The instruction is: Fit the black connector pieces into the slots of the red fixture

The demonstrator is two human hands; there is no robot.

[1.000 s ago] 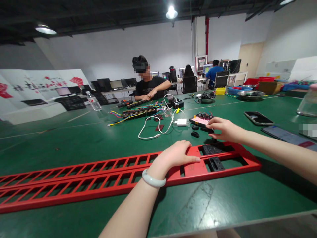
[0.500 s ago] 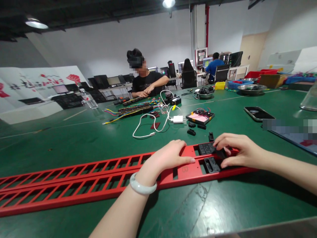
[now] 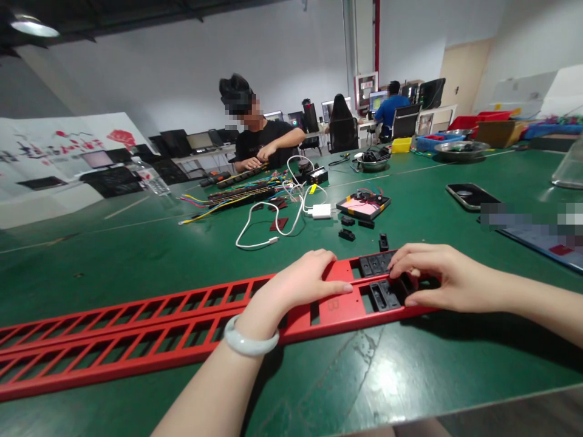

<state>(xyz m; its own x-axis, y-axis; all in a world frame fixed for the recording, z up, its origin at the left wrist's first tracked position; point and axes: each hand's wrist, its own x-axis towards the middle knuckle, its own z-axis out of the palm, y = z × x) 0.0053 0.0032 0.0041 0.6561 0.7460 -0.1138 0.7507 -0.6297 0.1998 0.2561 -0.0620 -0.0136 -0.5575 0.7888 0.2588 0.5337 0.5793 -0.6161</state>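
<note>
A long red slotted frame (image 3: 300,328), made of two parallel ladder-like rails, lies across the table in front of me. My left hand (image 3: 300,279) rests on its solid section, thumb stretched out and fingers lying over the far edge. At the right end, several black plastic blocks (image 3: 384,295) with holes sit in the frame's openings. My right hand (image 3: 449,276) has thumb and fingers around another black plastic block (image 3: 404,289) in the near-side opening, beside those seated there. Its fingers partly hide this block.
Loose black blocks (image 3: 347,235) lie beyond the frame, near a white charger (image 3: 321,210) with its cable. Wire bundles (image 3: 241,195) lie farther back, where a co-worker (image 3: 264,145) handles parts. A phone (image 3: 472,197) is at the right. The table (image 3: 423,382) has a front edge close to me.
My right hand has brought the tilted black block down into the near-side opening, beside the seated blocks. My left hand stays on the frame. The whole view has shifted slightly.
</note>
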